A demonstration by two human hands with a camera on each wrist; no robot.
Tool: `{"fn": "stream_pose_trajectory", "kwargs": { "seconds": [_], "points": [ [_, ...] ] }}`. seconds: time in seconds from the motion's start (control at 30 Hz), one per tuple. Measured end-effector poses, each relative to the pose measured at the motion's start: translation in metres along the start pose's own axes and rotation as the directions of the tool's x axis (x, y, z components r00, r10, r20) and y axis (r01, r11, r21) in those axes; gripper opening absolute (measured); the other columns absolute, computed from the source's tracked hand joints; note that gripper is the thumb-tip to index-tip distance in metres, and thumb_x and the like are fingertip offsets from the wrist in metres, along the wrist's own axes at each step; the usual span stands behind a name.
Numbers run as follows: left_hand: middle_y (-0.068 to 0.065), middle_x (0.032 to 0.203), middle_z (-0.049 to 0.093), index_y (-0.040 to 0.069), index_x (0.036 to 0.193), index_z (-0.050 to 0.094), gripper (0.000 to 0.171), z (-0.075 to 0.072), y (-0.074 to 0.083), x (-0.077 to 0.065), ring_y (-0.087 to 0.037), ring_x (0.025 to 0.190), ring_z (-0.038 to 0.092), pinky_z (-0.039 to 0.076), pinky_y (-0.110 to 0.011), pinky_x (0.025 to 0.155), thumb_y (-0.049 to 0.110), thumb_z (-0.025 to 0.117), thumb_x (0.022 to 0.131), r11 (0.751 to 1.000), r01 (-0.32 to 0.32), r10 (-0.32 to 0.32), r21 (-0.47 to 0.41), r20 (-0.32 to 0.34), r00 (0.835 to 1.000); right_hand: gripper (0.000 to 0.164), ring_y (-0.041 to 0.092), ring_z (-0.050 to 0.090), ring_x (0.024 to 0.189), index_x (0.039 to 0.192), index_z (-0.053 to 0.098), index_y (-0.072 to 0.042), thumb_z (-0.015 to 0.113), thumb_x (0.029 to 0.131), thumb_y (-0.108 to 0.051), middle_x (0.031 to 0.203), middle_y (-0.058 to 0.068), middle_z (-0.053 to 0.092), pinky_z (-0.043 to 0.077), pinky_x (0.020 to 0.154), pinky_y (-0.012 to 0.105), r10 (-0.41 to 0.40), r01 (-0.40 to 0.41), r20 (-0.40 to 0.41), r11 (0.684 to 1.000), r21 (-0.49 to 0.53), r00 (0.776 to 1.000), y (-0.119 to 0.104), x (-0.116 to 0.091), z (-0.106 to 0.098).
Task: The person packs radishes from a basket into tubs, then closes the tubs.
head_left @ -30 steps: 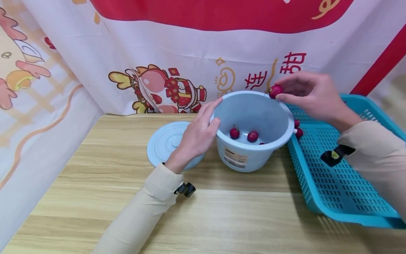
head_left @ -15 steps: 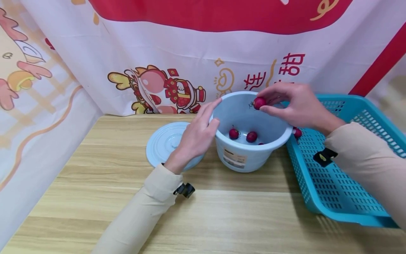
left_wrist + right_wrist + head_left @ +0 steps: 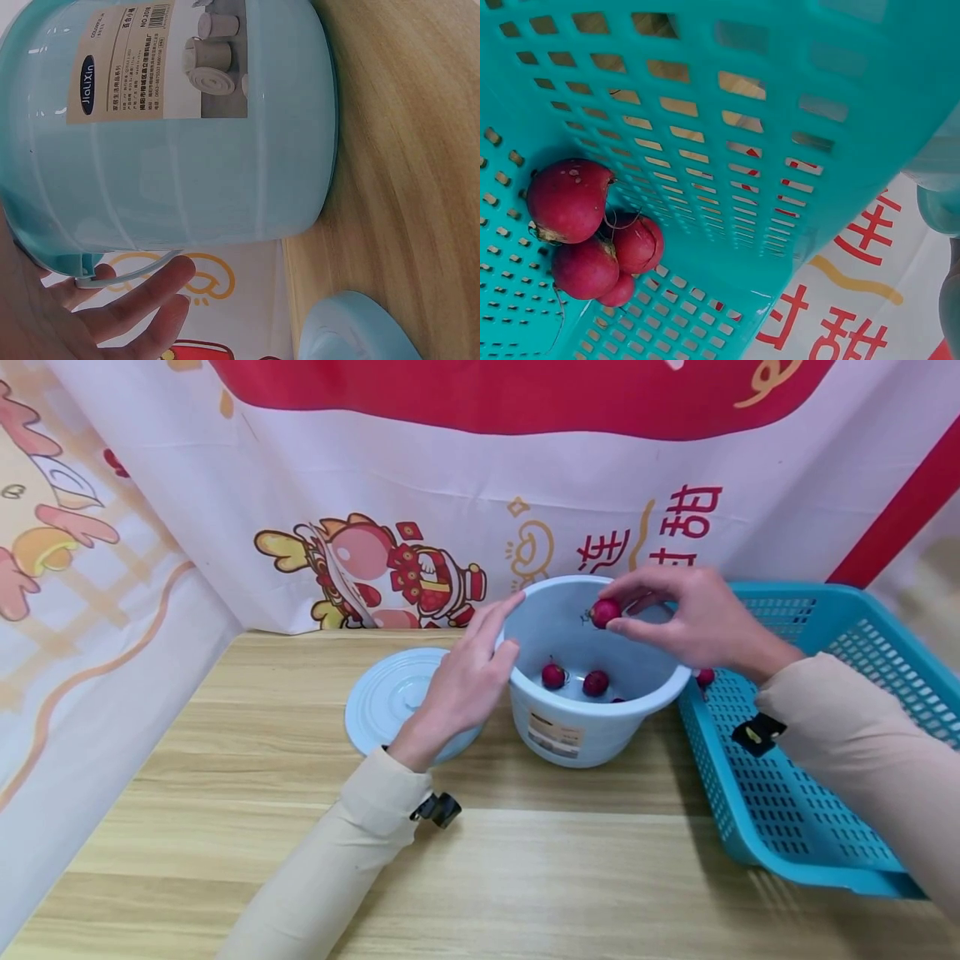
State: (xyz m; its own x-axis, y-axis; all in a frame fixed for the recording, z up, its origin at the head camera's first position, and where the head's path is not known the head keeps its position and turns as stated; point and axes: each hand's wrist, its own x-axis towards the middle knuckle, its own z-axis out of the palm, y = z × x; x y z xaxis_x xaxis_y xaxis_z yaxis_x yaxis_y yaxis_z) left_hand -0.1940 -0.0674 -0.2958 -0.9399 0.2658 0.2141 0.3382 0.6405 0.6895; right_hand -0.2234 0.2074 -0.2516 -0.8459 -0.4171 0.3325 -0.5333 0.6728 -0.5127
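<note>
Right hand (image 3: 697,620): thumb and fingers bent, pinching one round red radish with thin root threads (image 3: 606,612); radish held at the mouth of the upright pale blue plastic bucket (image 3: 611,735). Whether it sits above or below rim level cannot be told.

Left hand (image 3: 472,675): fingers extended and slightly parted, touching the left of the bucket's rim; slender pale handle (image 3: 142,271) beside the fingers, any grip on it unclear.

Bucket contents: two whole round red radishes (image 3: 553,675) on its floor, a third partly visible.

Bucket front: beige-and-grey printed label (image 3: 555,733).

Left of bucket: round pale blue lid (image 3: 386,697), flat, partly covered by the left hand.

Right of bucket: rectangular teal perforated plastic basket (image 3: 720,777), just beside it; inside, four clustered red radishes (image 3: 568,199), on the side toward the bucket.

Beneath bucket: light wood-grain tabletop (image 3: 525,885).

Behind bucket: white-and-red printed cloth (image 3: 450,468).
</note>
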Motion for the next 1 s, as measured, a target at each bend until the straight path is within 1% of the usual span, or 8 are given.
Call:
{"fn": "stream_pose_trajectory", "kwargs": {
  "seconds": [0.1,0.47,0.53,0.67,0.73,1.0],
  "points": [
    [0.014,0.160,0.026,0.044,0.154,0.024,0.056,0.0010,0.0002,0.0001,-0.020,0.136,0.044,0.046,-0.052,0.102,0.037,0.034,0.099,1.000,-0.003,0.003,0.000,0.005,1.000,0.048,0.016,0.066,0.099,0.124,0.067,-0.026,0.082,0.079,-0.032,0.116,-0.002,0.069,0.057,0.085,0.046,0.011,-0.011,0.001,1.000,0.019,1.000,0.0003,-0.0017,0.0008],
    [0.014,0.160,0.026,0.044,0.154,0.024,0.057,0.0009,0.0001,-0.0011,-0.020,0.135,0.044,0.047,-0.053,0.101,0.036,0.035,0.099,1.000,0.004,-0.004,-0.005,0.002,1.000,0.047,0.018,0.065,0.100,0.124,0.067,-0.026,0.082,0.079,-0.031,0.117,0.000,0.070,0.055,0.086,0.046,0.002,-0.002,0.000,1.000,0.016,1.000,0.0029,-0.0022,0.0039],
    [0.014,0.159,0.026,0.044,0.154,0.024,0.057,0.0009,0.0000,-0.0011,-0.019,0.135,0.045,0.047,-0.052,0.101,0.036,0.035,0.099,1.000,0.002,-0.002,-0.005,0.002,1.000,0.047,0.018,0.065,0.100,0.124,0.067,-0.026,0.082,0.079,-0.030,0.116,-0.001,0.070,0.055,0.085,0.043,0.003,-0.003,-0.001,1.000,0.013,1.000,0.0029,-0.0021,0.0040],
    [0.013,0.159,0.026,0.043,0.154,0.024,0.057,0.0010,0.0000,-0.0010,-0.019,0.135,0.045,0.047,-0.051,0.101,0.036,0.035,0.099,1.000,-0.002,0.002,-0.004,0.002,1.000,0.046,0.015,0.065,0.099,0.123,0.068,-0.027,0.082,0.079,-0.030,0.115,-0.002,0.070,0.053,0.082,0.029,0.004,-0.004,-0.004,1.000,0.006,1.000,0.0025,-0.0019,0.0048],
    [0.013,0.159,0.026,0.044,0.154,0.024,0.057,0.0007,-0.0001,-0.0009,-0.020,0.135,0.045,0.047,-0.052,0.101,0.036,0.035,0.099,1.000,-0.001,0.001,-0.002,0.000,1.000,0.046,0.014,0.064,0.098,0.122,0.068,-0.028,0.082,0.079,-0.029,0.114,-0.003,0.070,0.052,0.081,0.024,0.003,-0.003,-0.004,1.000,0.006,1.000,0.0022,-0.0017,0.0054],
    [0.014,0.159,0.026,0.045,0.154,0.023,0.057,0.0012,-0.0006,0.0006,-0.020,0.134,0.045,0.047,-0.051,0.100,0.037,0.034,0.099,1.000,0.006,-0.006,0.006,0.002,1.000,0.045,0.013,0.064,0.097,0.121,0.068,-0.027,0.083,0.078,-0.026,0.113,-0.004,0.070,0.051,0.079,0.017,-0.016,0.016,-0.010,1.000,0.002,1.000,0.0040,-0.0013,0.0062]
  ]
}}
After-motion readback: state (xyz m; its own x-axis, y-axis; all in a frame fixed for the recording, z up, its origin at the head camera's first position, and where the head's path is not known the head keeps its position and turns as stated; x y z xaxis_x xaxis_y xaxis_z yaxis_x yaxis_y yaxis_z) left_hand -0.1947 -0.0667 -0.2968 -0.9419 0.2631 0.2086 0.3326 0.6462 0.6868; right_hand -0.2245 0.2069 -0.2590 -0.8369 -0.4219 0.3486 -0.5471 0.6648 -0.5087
